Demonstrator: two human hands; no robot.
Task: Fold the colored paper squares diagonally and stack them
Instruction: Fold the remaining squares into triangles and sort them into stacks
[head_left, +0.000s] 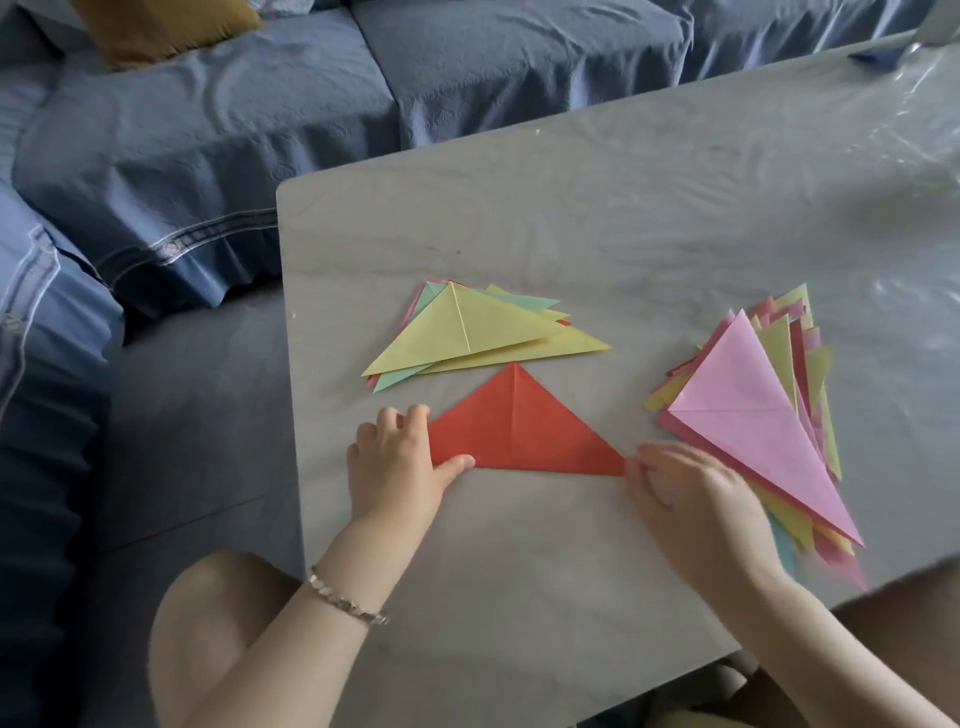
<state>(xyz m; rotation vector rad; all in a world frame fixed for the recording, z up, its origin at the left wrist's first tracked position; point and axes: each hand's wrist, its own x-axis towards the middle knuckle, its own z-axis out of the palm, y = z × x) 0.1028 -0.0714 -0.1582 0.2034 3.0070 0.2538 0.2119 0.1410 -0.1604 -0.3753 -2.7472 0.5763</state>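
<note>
Fingers (413, 415) of the left hand (395, 462) curl over the left corner of the red triangle (519, 431), thumb pinning it to the worktop (519, 545). The right hand (696, 493) curls at its right corner; whether it grips, I cannot tell. 2 folded piles lie near: the yellow-topped stack (467, 332) just beyond, the pink-topped stack (743, 405) to the right.

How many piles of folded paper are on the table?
2. A yellow-topped pile lies beyond the red triangle; a pink-topped pile lies on the right, by the right hand.
</note>
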